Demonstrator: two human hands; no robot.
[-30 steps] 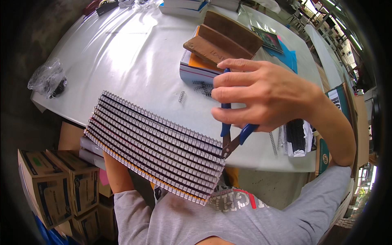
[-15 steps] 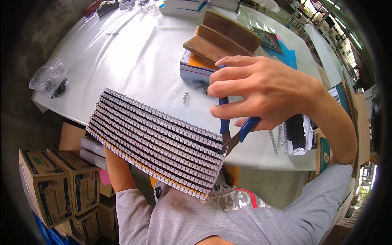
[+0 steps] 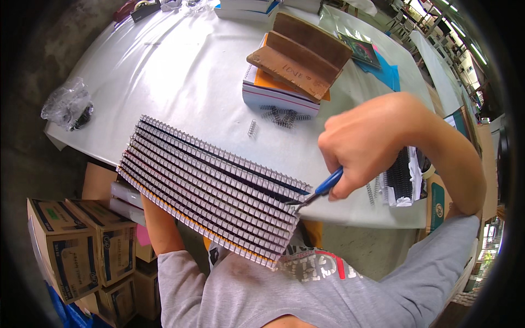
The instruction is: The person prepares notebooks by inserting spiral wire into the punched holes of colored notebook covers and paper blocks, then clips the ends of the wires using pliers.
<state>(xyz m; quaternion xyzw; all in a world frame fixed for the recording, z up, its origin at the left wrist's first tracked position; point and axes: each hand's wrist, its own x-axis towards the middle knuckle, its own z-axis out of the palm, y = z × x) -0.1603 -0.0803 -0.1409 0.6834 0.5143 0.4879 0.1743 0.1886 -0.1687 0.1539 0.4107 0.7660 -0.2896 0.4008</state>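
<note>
A stack of spiral-bound notebooks [image 3: 213,188] is held up in front of my chest, its wire spines facing me in several rows. My left forearm [image 3: 158,224] runs under the stack and carries it; the left hand itself is hidden behind the notebooks. My right hand [image 3: 366,145] is closed in a fist around blue-handled cutters [image 3: 320,191]. Their dark tip touches the right end of the upper spines.
The white table [image 3: 180,71] holds a pile of notebooks topped with brown boards [image 3: 301,57], loose wire coil pieces [image 3: 284,115], a plastic bag [image 3: 68,104] at its left corner and black coils on paper [image 3: 402,177] at the right. Cardboard boxes [image 3: 71,246] stand below left.
My right hand has swung from over the stack's end out to the right and closed into a fist. The cutters now point left at the spine ends. The stack has barely moved.
</note>
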